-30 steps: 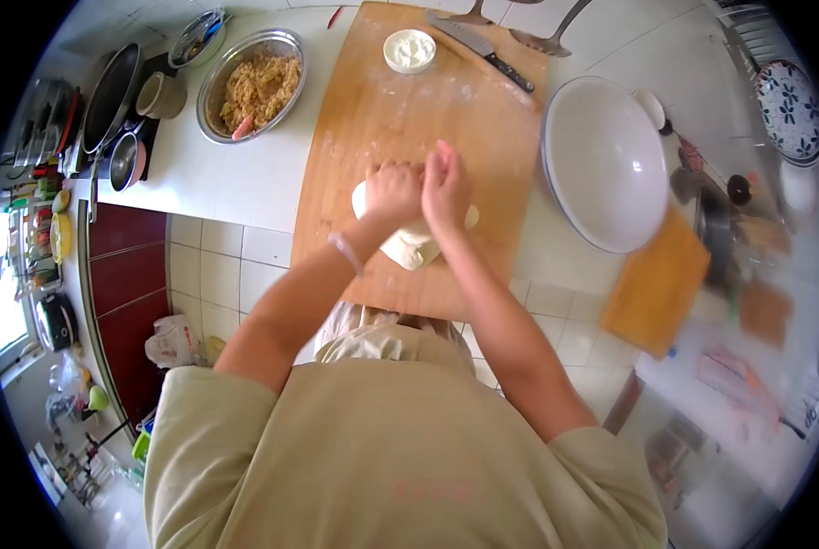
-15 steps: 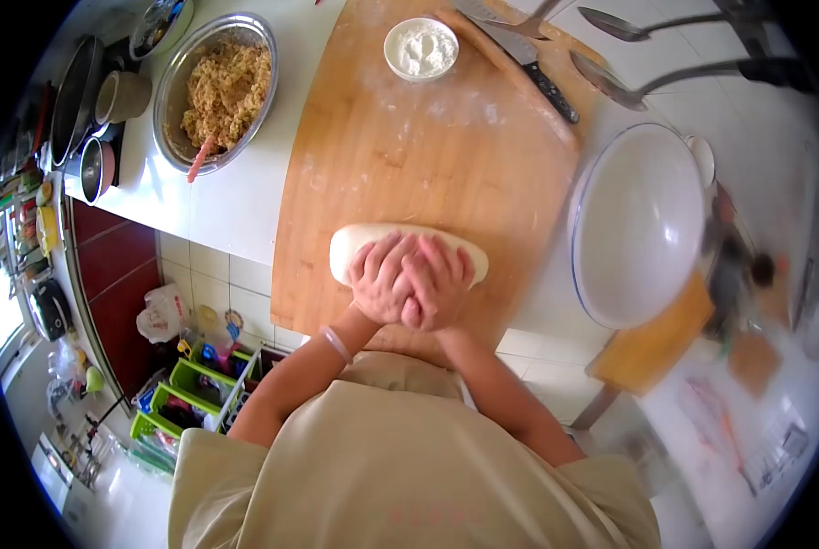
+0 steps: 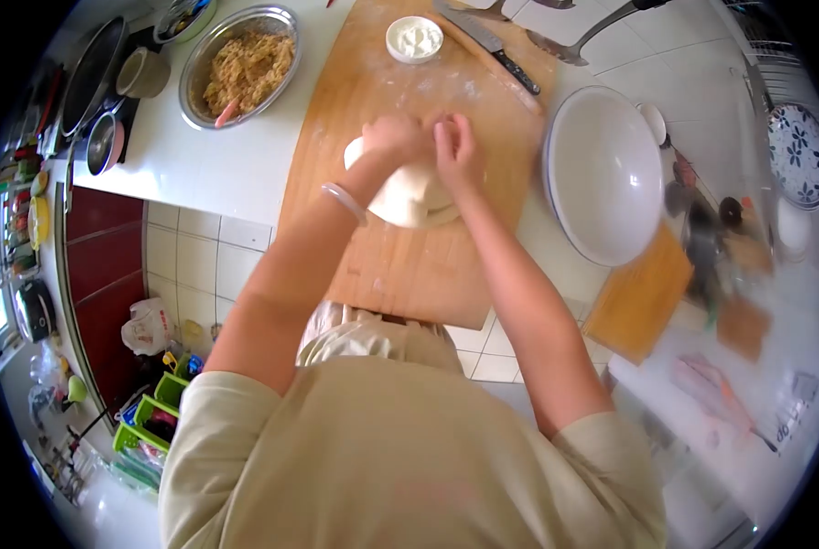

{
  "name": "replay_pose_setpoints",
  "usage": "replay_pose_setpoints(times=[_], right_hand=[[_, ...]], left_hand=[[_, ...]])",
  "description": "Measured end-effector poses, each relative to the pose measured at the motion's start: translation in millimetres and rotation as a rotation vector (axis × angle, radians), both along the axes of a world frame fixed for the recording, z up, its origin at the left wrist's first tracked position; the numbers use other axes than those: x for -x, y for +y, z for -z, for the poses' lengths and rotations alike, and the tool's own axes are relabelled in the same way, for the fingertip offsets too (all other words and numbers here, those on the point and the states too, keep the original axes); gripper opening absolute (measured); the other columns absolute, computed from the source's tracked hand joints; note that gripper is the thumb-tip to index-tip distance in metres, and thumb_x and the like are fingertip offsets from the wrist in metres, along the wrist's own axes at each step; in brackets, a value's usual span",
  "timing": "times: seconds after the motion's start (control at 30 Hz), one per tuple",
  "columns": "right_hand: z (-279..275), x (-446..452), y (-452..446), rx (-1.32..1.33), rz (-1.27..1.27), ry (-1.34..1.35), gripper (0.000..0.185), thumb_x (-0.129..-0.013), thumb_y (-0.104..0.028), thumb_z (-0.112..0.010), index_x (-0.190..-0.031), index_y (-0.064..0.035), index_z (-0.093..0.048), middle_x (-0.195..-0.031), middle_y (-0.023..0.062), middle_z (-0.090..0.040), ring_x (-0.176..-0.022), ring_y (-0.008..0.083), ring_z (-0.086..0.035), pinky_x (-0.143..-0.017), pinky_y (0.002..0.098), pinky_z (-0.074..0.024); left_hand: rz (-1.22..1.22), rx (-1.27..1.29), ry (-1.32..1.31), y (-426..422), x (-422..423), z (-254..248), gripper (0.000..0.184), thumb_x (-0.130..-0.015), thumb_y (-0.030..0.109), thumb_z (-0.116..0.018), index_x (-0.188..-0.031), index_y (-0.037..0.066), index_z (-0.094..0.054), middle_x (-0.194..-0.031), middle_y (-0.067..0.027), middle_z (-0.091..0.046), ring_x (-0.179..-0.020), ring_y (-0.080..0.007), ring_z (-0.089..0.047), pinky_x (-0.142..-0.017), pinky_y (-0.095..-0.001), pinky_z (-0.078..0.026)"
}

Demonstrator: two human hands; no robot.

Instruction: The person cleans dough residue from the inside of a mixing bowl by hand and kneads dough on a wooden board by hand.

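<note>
A smooth white lump of dough (image 3: pixel 414 199) lies on the wooden board (image 3: pixel 382 265), its near part rounded and creased. At its far edge my left hand (image 3: pixel 396 139), with a pale bangle on the wrist, is closed with the fingers curled over the dough. Close beside it on the right, my right hand (image 3: pixel 458 154) is also closed on the far edge. Both hands hide that side of the dough.
Beyond the hands are a small bowl of white powder (image 3: pixel 415 39), a knife (image 3: pixel 496 50) and a rolling pin (image 3: pixel 483 57). A metal bowl of filling (image 3: pixel 250 75) stands left, a large white bowl (image 3: pixel 603 174) right, a ladle (image 3: pixel 565 50) behind it.
My hands were stacked on the long dough half a second ago; now they are apart at its far edge. The dough has become shorter and rounder, bulging toward me. The camera view has shifted.
</note>
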State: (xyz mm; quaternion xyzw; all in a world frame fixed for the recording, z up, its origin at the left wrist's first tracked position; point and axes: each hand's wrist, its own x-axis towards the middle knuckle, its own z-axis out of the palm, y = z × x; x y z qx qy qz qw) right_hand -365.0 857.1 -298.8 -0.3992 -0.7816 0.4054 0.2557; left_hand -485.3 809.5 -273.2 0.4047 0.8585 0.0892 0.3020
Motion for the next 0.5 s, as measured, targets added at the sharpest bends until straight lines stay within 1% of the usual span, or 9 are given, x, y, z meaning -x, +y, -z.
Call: replay_pose_setpoints(times=[0.03, 0.07, 0.1, 0.13, 0.17, 0.2, 0.27, 0.37, 0.5], right_hand=[[-4, -8, -11, 0.044, 0.044, 0.090, 0.027, -0.096, -0.028, -0.056, -0.110, -0.0047, -0.062, -0.085, 0.0120, -0.068, -0.076, 0.0301, -0.066, -0.068, 0.0413, -0.0502], [-16, -13, -26, 0.094, 0.092, 0.175, 0.025, -0.096, -0.026, -0.058, -0.108, -0.0045, -0.061, -0.083, 0.0120, -0.068, -0.073, 0.0292, -0.066, -0.062, 0.0409, -0.0503], [-26, -21, -40, 0.227, 0.136, 0.064, 0.020, -0.096, -0.023, -0.056, -0.106, -0.0056, -0.062, -0.086, 0.0100, -0.068, -0.081, 0.0278, -0.066, -0.074, 0.0425, -0.0492], [-24, -31, -58, 0.250, 0.139, 0.053, 0.020, -0.096, -0.023, -0.056, -0.106, -0.0056, -0.062, -0.086, 0.0100, -0.068, -0.081, 0.0278, -0.066, -0.074, 0.0425, -0.0492], [-21, -37, -74, 0.005, 0.081, -0.074, 0.020, -0.095, -0.021, -0.055, -0.106, -0.0063, -0.063, -0.091, 0.0099, -0.068, -0.088, 0.0278, -0.064, -0.082, 0.0452, -0.0458], [-19, -43, -86, -0.246, 0.020, -0.195, 0.020, -0.094, -0.019, -0.054, -0.107, -0.0071, -0.063, -0.096, 0.0098, -0.067, -0.095, 0.0278, -0.062, -0.091, 0.0479, -0.0424], [-7, -68, -113, -0.412, -0.055, -0.100, 0.030, -0.093, -0.023, -0.050, -0.115, -0.0082, -0.064, -0.114, 0.0123, -0.065, -0.114, 0.0308, -0.056, -0.104, 0.0531, -0.0296], [1, -100, -147, -0.382, -0.120, -0.136, 0.043, -0.094, -0.031, -0.042, -0.123, -0.0071, -0.063, -0.126, 0.0146, -0.062, -0.123, 0.0337, -0.053, -0.109, 0.0542, -0.0246], [31, -101, -141, -0.442, -0.096, -0.088, 0.050, -0.096, -0.036, -0.033, -0.124, -0.0081, -0.064, -0.130, 0.0143, -0.061, -0.126, 0.0325, -0.052, -0.112, 0.0514, -0.0214]], left_hand=[[-0.129, -0.049, -0.309, -6, 20, 4, 0.042, -0.098, 0.042, -0.040, -0.113, 0.014, -0.067, -0.113, -0.0088, -0.069, -0.112, -0.0294, -0.061, -0.095, -0.0479, -0.045], [-0.138, -0.035, -0.307, -21, 11, -4, 0.042, -0.098, 0.042, -0.040, -0.113, 0.014, -0.067, -0.113, -0.0088, -0.069, -0.112, -0.0294, -0.061, -0.095, -0.0479, -0.045], [-0.026, -0.125, -0.099, -40, -8, -9, 0.044, -0.097, 0.044, -0.041, -0.112, 0.012, -0.068, -0.113, -0.0116, -0.068, -0.112, -0.0304, -0.060, -0.098, -0.0486, -0.042], [0.092, -0.211, 0.102, -60, -27, -13, 0.046, -0.096, 0.046, -0.042, -0.111, 0.011, -0.069, -0.112, -0.0145, -0.067, -0.113, -0.0314, -0.058, -0.102, -0.0493, -0.038], [0.128, -0.223, 0.100, -82, -41, -8, 0.040, -0.095, 0.039, -0.044, -0.109, 0.011, -0.069, -0.109, -0.0117, -0.069, -0.110, -0.0298, -0.059, -0.098, -0.0480, -0.039], [0.109, -0.459, 0.223, -104, -54, 4, 0.033, -0.093, 0.033, -0.048, -0.106, 0.011, -0.070, -0.107, -0.0097, -0.070, -0.107, -0.0289, -0.060, -0.096, -0.0466, -0.040], [0.111, -0.605, 0.272, -139, -75, 5, 0.033, -0.087, 0.031, -0.057, -0.109, 0.009, -0.068, -0.107, -0.0088, -0.069, -0.102, -0.0279, -0.062, -0.096, -0.0449, -0.039], [0.170, -0.664, 0.277, -181, -95, 19, 0.047, -0.088, 0.041, -0.053, -0.122, 0.010, -0.064, -0.128, -0.0141, -0.061, -0.117, -0.0311, -0.056, -0.102, -0.0477, -0.034], [0.179, -0.738, 0.349, -175, -99, 44, 0.049, -0.092, 0.046, -0.042, -0.118, 0.011, -0.066, -0.126, -0.0149, -0.061, -0.115, -0.0312, -0.058, -0.102, -0.0479, -0.033]])
